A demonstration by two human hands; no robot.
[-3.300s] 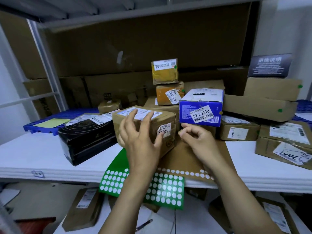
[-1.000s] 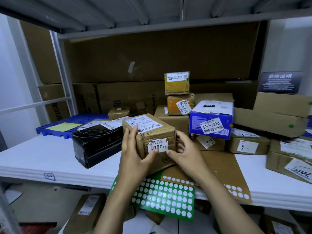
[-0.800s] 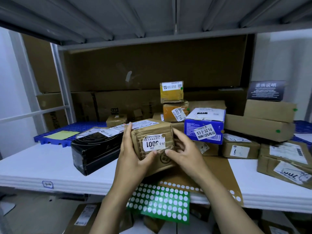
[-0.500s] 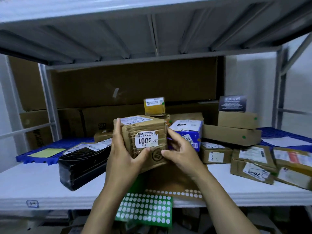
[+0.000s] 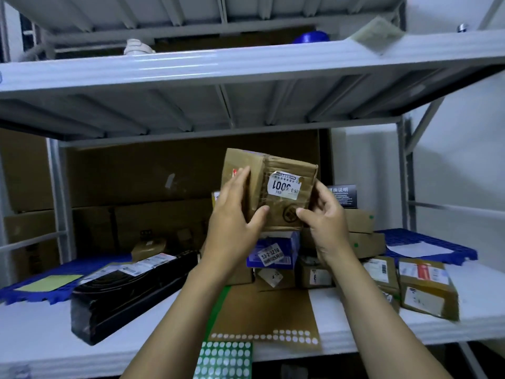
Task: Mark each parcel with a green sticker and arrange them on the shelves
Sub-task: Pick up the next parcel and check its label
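Across the white rack, the upper shelf [image 5: 246, 67] shows no parcels from this low angle, while the middle shelf [image 5: 41, 332] bears a loose heap of them, so the arranging looks barely begun. Largest in that heap is a long black parcel [image 5: 131, 294] lying aslant at the left; I see no green dot on it. At the right, two stacked brown boxes [image 5: 358, 220] each carry a small green dot on the front, so some marking is done. A blue box [image 5: 273, 250] and the taped cartons near it show none that I can make out. A sheet of green stickers [image 5: 224, 359], dotted with pale circles, hangs over the shelf's front edge, partly under a brown backing sheet [image 5: 267, 313].

Held up above the heap, between the two shelves and touching neither, is a small brown parcel [image 5: 276, 187] with a white label ending 001. Whether it bears a green dot I cannot tell, because blur hides it. It seems bound for a place on the rack. The left hand [image 5: 235, 222] grips its left side, fingers spread up that face and thumb hooked across the front. The right hand [image 5: 325, 222] clasps the right side, thumb on the lower front, fingers curled behind.
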